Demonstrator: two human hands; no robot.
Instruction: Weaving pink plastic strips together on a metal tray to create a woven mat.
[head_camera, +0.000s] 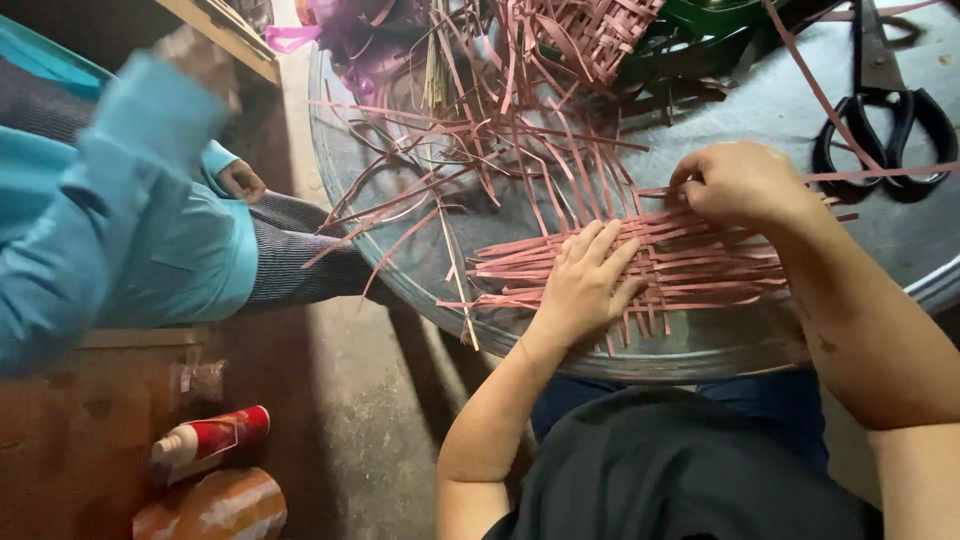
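Now, left hand (585, 285) flat, fingers spread on one woven mat (690, 265), right hand (735, 185) pinching one strip (880, 173), one scissors (885, 120)

The person wears a dark, plain top and blue trousers. Both forearms are bare, with no sleeves, rings or watch.

Weaving workshop: strips (520, 130), scissors (885, 120), round table (700, 350).

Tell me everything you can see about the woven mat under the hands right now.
The woven mat is a flat, partly finished lattice of thin pink strips, loose ends sticking out on all sides. It lies on the round grey table near its front edge. The left hand presses flat on it; the right hand pinches a strip at its far edge.
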